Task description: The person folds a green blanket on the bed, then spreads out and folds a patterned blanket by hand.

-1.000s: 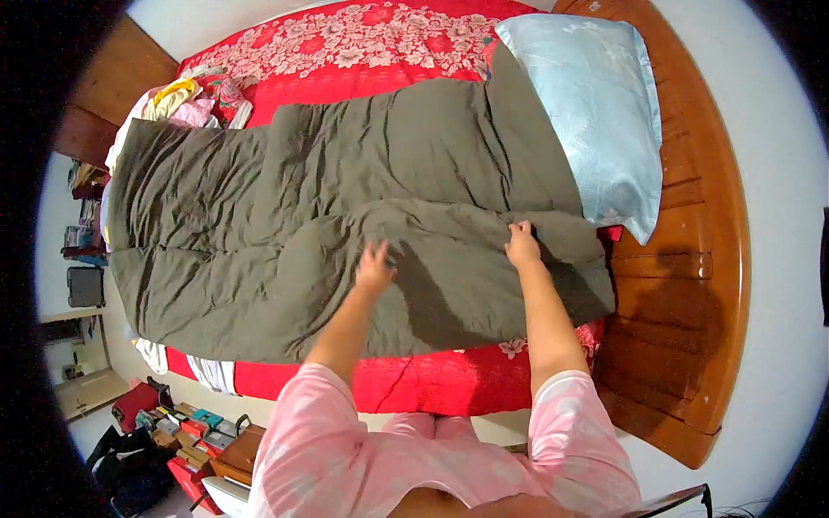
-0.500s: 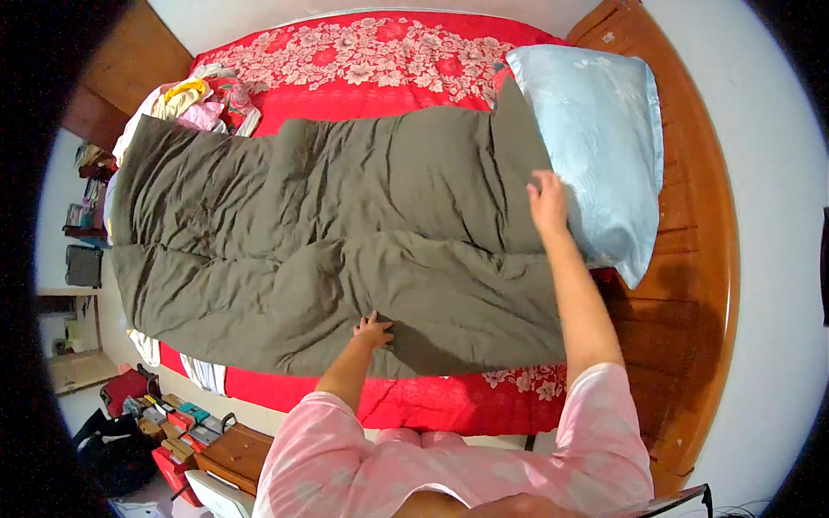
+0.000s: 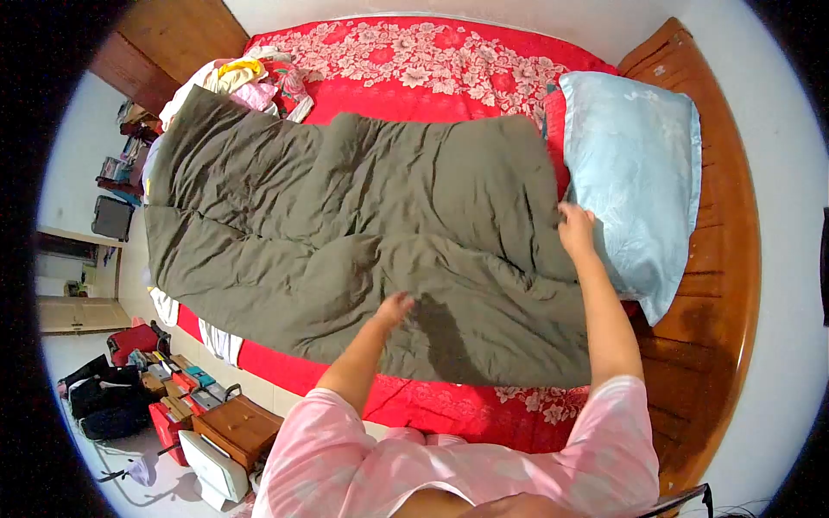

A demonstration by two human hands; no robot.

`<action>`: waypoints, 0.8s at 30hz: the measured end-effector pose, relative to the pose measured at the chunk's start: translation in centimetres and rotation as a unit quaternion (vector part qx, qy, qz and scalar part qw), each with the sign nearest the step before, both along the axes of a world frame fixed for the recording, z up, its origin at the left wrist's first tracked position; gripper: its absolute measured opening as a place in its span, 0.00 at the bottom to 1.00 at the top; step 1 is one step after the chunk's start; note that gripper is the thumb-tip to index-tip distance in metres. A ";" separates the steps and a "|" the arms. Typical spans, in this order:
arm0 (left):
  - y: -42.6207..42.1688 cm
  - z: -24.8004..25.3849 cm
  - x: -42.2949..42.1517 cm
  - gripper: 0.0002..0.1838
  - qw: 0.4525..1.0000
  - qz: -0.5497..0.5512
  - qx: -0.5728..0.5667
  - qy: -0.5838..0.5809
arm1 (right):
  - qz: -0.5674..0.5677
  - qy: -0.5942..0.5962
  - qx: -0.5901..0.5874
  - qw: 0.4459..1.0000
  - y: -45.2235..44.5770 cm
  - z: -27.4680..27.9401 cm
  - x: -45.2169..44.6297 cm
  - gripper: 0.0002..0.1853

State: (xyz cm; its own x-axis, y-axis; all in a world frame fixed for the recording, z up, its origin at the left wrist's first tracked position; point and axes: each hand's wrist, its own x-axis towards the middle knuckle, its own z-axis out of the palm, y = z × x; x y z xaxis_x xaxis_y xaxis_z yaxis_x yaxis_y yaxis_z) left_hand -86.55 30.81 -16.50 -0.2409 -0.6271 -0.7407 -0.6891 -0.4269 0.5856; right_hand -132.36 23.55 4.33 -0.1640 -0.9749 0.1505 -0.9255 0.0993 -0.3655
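Observation:
A dark olive quilt [image 3: 371, 198] lies spread over the bed, wrinkled, with a fold line running along its length. My left hand [image 3: 397, 309] hovers just over the quilt's near half, a shadow beside it; its fingers look loosely stretched and hold nothing. By the quilt's right edge is my right hand [image 3: 576, 229], fingers apart, close to the light blue pillow [image 3: 630, 173]. Whether its fingertips touch the quilt edge I cannot tell. The pillow rests at the headboard end, and a strip of red shows between it and the quilt.
Beneath is a red floral bedsheet [image 3: 414, 56]. Crumpled clothes [image 3: 255, 91] lie at the far left corner. A wooden headboard [image 3: 721, 259] borders the right side. At lower left stand a brown cabinet [image 3: 237, 427], several boxes and a dark bag [image 3: 108, 401].
The quilt's raised far-right corner by the pillow has come down, uncovering red fabric. My left hand has lifted off the quilt. The view has shifted, so everything sits further right.

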 end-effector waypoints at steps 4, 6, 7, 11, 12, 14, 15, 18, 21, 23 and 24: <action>-6.1 8.9 -6.0 0.43 0.953 0.205 -0.013 0.224 | 0.118 0.042 0.045 0.991 6.7 2.9 0.4 0.13; -7.8 15.4 -9.5 0.50 0.906 0.260 0.089 0.321 | 0.126 0.041 0.028 0.991 9.7 3.1 0.6 0.13; -8.1 17.1 -11.0 0.55 0.878 0.272 0.134 0.370 | 0.130 0.040 0.018 0.991 11.0 2.9 0.7 0.13; -6.1 15.7 -16.0 0.64 0.942 0.186 0.087 0.267 | 0.088 0.002 -0.025 0.996 14.9 1.9 0.9 0.14; -4.8 13.7 -16.7 0.66 0.958 0.176 0.039 0.223 | 0.075 -0.017 -0.038 0.996 15.6 1.9 1.1 0.14; -2.6 11.3 -17.0 0.68 0.969 0.185 0.037 0.156 | 0.063 -0.100 -0.037 0.992 16.1 2.0 0.7 0.15; -1.6 11.1 -17.0 0.68 0.966 0.203 0.085 0.133 | 0.057 -0.142 -0.036 0.988 16.3 1.9 0.4 0.15; 1.1 11.2 -16.8 0.67 0.931 0.247 0.190 0.188 | -0.004 -0.303 -0.068 0.951 17.1 1.0 0.0 0.15; 2.3 7.7 -17.2 0.50 0.874 0.248 0.251 0.334 | -0.017 -0.383 -0.063 0.921 18.1 1.1 0.5 0.12; 2.9 8.1 -17.7 0.41 0.818 0.263 0.248 0.447 | -0.086 -0.299 -0.134 0.941 18.4 1.4 1.5 0.13; 2.9 9.7 -18.1 0.37 0.823 0.297 0.226 0.429 | -0.121 -0.255 -0.169 0.944 18.8 1.7 2.2 0.14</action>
